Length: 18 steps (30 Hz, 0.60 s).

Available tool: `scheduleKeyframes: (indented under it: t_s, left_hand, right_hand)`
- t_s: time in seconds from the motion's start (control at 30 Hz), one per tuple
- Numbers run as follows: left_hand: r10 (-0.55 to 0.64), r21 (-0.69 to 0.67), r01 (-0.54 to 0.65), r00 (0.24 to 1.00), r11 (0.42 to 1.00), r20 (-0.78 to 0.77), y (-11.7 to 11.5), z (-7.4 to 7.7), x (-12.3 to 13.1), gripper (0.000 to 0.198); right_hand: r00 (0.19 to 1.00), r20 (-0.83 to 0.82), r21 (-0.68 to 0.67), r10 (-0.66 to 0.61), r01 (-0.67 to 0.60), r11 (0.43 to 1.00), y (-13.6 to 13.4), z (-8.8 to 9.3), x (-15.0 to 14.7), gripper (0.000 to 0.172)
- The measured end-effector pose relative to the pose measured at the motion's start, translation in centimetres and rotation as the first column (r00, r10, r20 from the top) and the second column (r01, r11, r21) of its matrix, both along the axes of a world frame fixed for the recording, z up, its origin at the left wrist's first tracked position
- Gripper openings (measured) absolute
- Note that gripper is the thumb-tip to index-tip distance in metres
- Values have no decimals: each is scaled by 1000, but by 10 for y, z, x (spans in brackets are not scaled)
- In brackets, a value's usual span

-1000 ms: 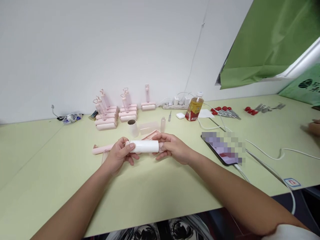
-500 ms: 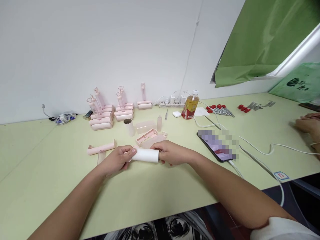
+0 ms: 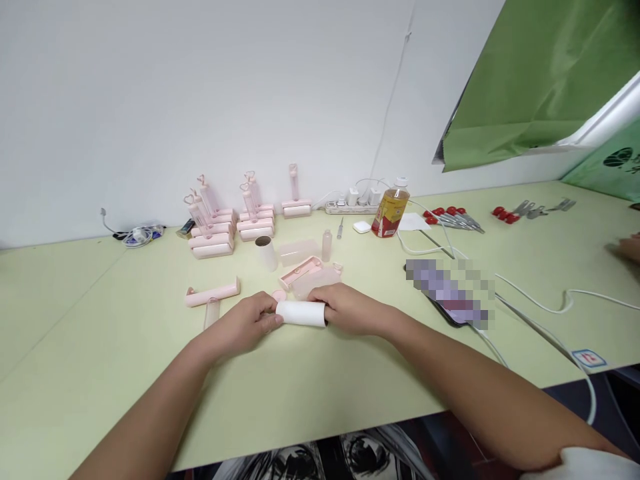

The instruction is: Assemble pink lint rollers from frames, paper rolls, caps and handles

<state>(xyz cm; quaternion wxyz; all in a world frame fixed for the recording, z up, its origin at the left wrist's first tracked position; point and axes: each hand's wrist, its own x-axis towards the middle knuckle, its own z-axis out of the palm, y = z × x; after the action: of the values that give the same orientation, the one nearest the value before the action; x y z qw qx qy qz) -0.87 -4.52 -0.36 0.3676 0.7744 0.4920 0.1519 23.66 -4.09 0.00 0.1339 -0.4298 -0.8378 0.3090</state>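
Note:
A white paper roll [image 3: 301, 313] lies crosswise just above the pale green table [image 3: 310, 393], held at both ends. My left hand [image 3: 247, 325] grips its left end with thumb and fingers closed. My right hand [image 3: 350, 310] is wrapped over its right end. Just behind the roll lie a small pink round cap [image 3: 279, 295], an open pink case [image 3: 301, 272] and a clear cover [image 3: 316, 282]. A loose pink handle piece [image 3: 212, 295] and a clear tube [image 3: 211, 313] lie to the left.
Stacks of pink rollers [image 3: 213, 233] stand near the wall, with another roll [image 3: 266, 253] and a small bottle [image 3: 327, 245]. A drink bottle [image 3: 390, 212], power strip [image 3: 350, 203], phone [image 3: 450, 293] with white cables, and red-handled tools [image 3: 453, 219] lie right. Another person's hand [image 3: 631, 248] rests at far right.
Both hands have lowered the roll toward the table and drawn closer together on it. My right hand now covers the roll's right end more fully.

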Motion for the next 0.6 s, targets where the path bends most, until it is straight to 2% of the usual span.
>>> scheduleKeyframes:
  t_s: [0.1,0.23,0.33,0.4,0.5,0.6]
  left_hand:
    - [-41,88,47,997,995,-65,-1,1,3,22]
    - [-30,126,41,995,991,-90,-2,4,5,19]
    - [23,126,-13,997,992,-76,-2,5,4,21]
    - [61,112,-55,997,992,-48,-2,5,3,23]
    - [86,99,-87,996,991,11,-1,4,-1,28]
    - [88,97,-91,996,991,33,0,0,-3,32]
  right_hand:
    - [998,49,47,-45,42,998,-1,-1,-2,29]
    - [994,48,78,-103,99,992,-3,1,-3,30]
    - [986,-82,61,-146,151,987,-3,2,-2,34]
    - [958,-225,-1,-176,181,984,-3,3,-2,39]
    - [834,-464,-208,-300,226,952,-3,7,-2,41]
    - [619,-636,-395,-461,252,883,1,18,3,38]
